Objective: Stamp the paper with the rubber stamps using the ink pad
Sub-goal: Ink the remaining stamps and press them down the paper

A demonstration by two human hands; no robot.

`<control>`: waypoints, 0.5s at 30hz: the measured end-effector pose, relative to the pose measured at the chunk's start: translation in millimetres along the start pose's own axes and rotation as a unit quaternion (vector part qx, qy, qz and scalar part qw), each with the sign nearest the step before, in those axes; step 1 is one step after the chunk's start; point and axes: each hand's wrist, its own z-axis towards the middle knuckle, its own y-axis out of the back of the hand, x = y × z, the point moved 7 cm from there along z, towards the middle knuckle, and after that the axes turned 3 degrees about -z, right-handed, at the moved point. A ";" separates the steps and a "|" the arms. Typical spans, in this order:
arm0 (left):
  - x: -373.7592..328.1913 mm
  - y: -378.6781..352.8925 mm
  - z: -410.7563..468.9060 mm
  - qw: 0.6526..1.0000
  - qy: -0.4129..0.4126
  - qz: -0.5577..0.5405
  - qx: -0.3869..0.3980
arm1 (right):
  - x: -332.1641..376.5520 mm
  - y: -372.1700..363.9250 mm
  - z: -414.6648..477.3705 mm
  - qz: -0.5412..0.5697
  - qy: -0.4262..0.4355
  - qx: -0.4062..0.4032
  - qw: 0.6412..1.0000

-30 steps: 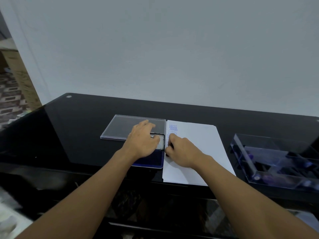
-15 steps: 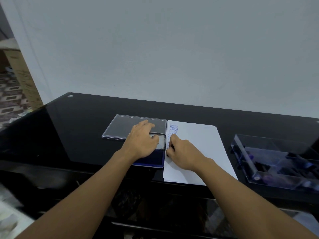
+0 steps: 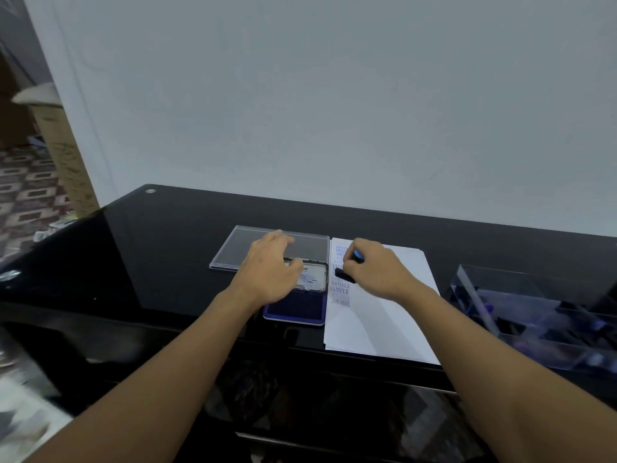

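A white paper [image 3: 394, 315] lies on the black glass table [image 3: 160, 248], with a column of blue stamped words down its left edge. My right hand [image 3: 377, 270] grips a black rubber stamp [image 3: 345, 275] with a blue top, lifted a little above those prints. Left of the paper sits the blue ink pad [image 3: 295, 309], its lid open. My left hand [image 3: 270, 270] rests with relaxed fingers on the pad's lid and holds nothing.
A clear plastic cover [image 3: 233, 253] lies flat behind the ink pad. At the right stands a clear box [image 3: 534, 315] with several stamps inside. The table's front edge runs just below the paper. A wall rises behind the table.
My right hand has lifted the stamp off the paper and moved up and right, uncovering more stamped words. My left hand has stayed on the ink pad.
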 end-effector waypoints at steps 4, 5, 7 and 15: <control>2.2 5.6 -2.7 1.000 0.002 -0.004 -0.008 | 8.1 13.9 2.4 0.016 -0.001 -0.026 1.000; 2.6 6.3 -2.9 1.000 0.002 -0.004 -0.009 | 9.4 15.5 2.7 0.020 -0.002 -0.027 0.999; 3.5 7.9 -3.9 1.000 0.002 -0.002 -0.010 | 11.8 17.1 2.9 0.023 -0.002 -0.029 0.999; 12.7 9.4 -7.0 1.000 0.013 -0.006 -0.013 | 23.3 9.7 -0.1 0.027 0.012 -0.024 0.999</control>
